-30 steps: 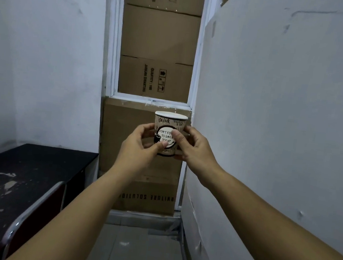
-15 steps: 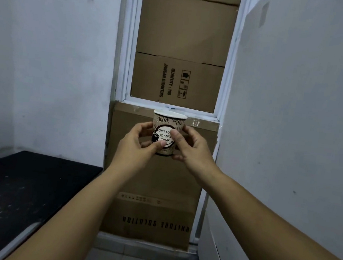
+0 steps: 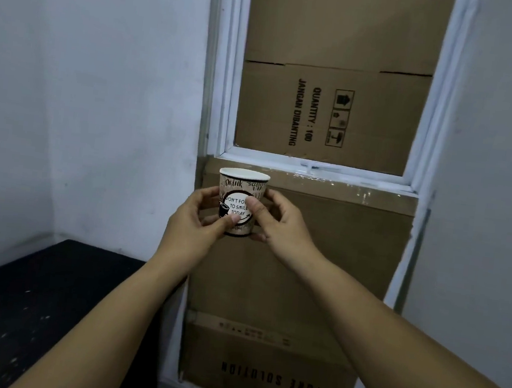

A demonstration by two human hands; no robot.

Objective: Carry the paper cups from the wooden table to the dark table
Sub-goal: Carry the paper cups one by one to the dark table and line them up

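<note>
Head view: a paper cup (image 3: 241, 203) is held upright in both hands at centre frame, with the dark desk (image 3: 45, 291) at lower left.

The left hand (image 3: 195, 222) and right hand (image 3: 280, 222) each curl fingers and thumb round the cup's sides, its long axis vertical and rim up. The cup hangs in the air, well above and to the right of the desk. The left hand is on the desk's side, so setting down likely means moving down and leftward.
</note>
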